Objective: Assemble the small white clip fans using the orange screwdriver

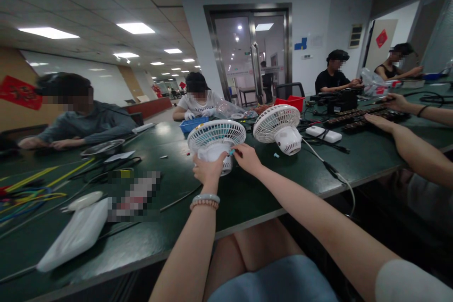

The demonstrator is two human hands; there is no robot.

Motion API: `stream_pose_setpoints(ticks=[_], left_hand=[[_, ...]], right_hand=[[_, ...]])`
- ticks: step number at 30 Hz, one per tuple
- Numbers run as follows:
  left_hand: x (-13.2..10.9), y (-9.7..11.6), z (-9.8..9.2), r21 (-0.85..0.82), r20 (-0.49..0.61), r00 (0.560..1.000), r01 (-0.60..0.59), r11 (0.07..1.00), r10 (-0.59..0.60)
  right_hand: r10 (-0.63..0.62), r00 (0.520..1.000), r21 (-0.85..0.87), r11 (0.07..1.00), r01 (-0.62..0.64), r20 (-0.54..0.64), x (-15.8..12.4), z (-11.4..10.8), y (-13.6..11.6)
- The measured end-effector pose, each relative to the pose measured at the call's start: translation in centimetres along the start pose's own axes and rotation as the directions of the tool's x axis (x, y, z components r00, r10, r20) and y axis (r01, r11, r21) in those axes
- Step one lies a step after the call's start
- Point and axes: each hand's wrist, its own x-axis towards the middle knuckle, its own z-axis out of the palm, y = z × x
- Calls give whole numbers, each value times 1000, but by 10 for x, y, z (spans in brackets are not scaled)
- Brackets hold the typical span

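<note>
On the dark green table [247, 198], straight ahead of the person, stands the small white fan [216, 133], its round grille tilted upward. The left hand [208, 169] is wrapped around the fan's rear housing, fingers closed on it. The right hand [248, 158] sits just right of that housing, thumb and forefinger pinched on a small teal piece [231, 152] (too small to identify) that touches the housing. Just right of the fan stands a second fan [278, 125], its white cable [332, 172] trailing toward the table edge. Behind the fan lies a blue tray [193, 124]; well to the fan's left, a white pouch [76, 233]. Far to its right rests a co-worker's hand [380, 122].
</note>
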Motion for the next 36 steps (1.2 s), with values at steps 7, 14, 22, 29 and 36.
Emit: stream_pose_setpoints(ticks=[7, 14, 22, 29, 36], left_hand=[[-1, -1, 4, -43, 50, 998, 33, 999, -31], [-6, 2, 8, -64, 14, 1000, 22, 998, -21], [-25, 12, -4, -21, -159, 959, -241, 970, 235], [-26, 8, -4, 35, -116, 720, -686, 727, 685], [-32, 11, -2, 50, 46, 649, -761, 647, 759]], right_hand=[[7, 1000, 0, 1000, -7, -1, 0, -4, -1], [-8, 1000, 15, 1000, 7, 13, 0, -7, -5], [-32, 999, -11, 999, 33, 39, -2, -7, -5], [-36, 998, -34, 999, 38, 59, -2, -9, -6], [-65, 996, -29, 997, 67, 63, -1, -9, -7]])
